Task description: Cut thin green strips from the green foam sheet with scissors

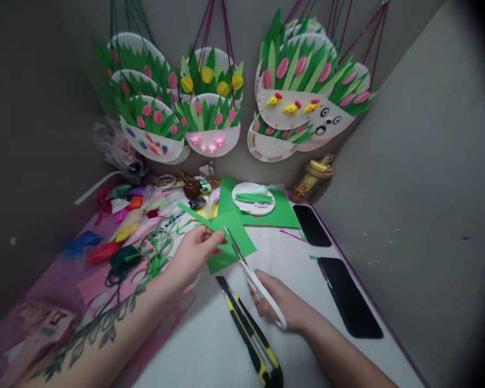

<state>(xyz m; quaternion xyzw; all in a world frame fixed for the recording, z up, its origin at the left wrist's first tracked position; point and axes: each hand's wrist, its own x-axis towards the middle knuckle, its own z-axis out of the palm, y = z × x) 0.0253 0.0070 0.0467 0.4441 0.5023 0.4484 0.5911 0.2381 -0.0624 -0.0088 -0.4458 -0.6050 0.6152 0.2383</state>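
Note:
My left hand point(196, 249) pinches a narrow green paper strip point(194, 214), which sticks out up and to the left past the fingers. In my right hand point(281, 302) is a pair of scissors point(271, 303) with white handles. Their blades point up and left, just right of my left fingertips; whether they are touching the paper strip I cannot tell. Under both blades and fingertips lies a green paper sheet point(237, 237). A yellow and black utility knife point(248, 334) lies below my right hand on the white table surface point(194, 334).
Behind are a white paper plate point(242, 209) with green strips and a larger green sheet point(285, 214). Two dark phones point(350, 296) lie right, near a drink cup point(312, 178). Left are colourful clay packets point(105, 251) and pink cut-out paper point(99, 285). Decorated plate baskets point(214, 137) hang above.

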